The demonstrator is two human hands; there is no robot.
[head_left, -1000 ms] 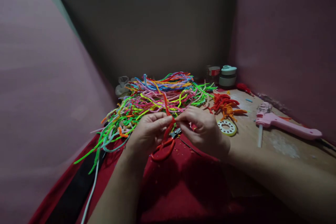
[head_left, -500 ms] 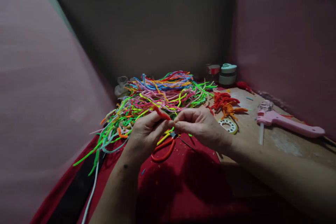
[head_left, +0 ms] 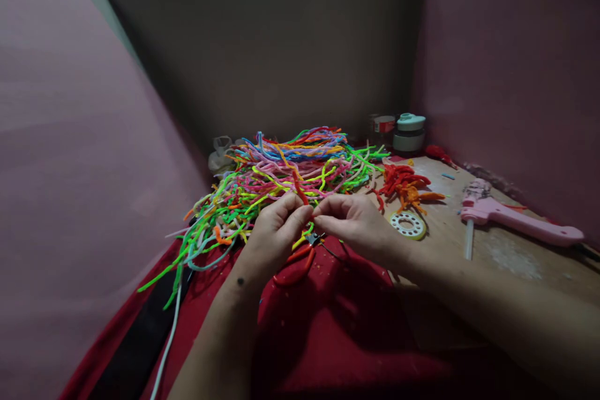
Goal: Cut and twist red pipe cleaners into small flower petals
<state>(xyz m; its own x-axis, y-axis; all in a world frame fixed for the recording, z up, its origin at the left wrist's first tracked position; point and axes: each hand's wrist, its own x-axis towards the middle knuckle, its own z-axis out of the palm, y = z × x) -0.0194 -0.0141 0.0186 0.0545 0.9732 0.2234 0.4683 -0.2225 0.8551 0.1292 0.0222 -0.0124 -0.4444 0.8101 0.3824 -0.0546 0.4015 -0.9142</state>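
A red pipe cleaner (head_left: 300, 189) sticks up from between the thumb and fingers of my left hand (head_left: 280, 225), which is closed on it. My right hand (head_left: 359, 225) pinches at the lower end of the same piece, its fingertips nearly touching the left ones; the exact grip is partly hidden. Just below the hands lie red-handled pliers (head_left: 297, 272) on the red cloth (head_left: 323, 337). A big heap of coloured pipe cleaners (head_left: 281, 165) spreads behind and to the left of my hands.
On the board (head_left: 443, 250) at right lie a pink glue gun (head_left: 520, 220) with a glue stick, a round tape spool (head_left: 409, 225), and a pile of red and orange twisted pieces (head_left: 405, 184). A lidded container (head_left: 409, 133) stands behind. A white cable (head_left: 169, 337) hangs at left.
The red pipe cleaner has turned from leaning left to nearly upright. My left hand has rotated and shifted slightly right, while my right hand stays at the lower end.
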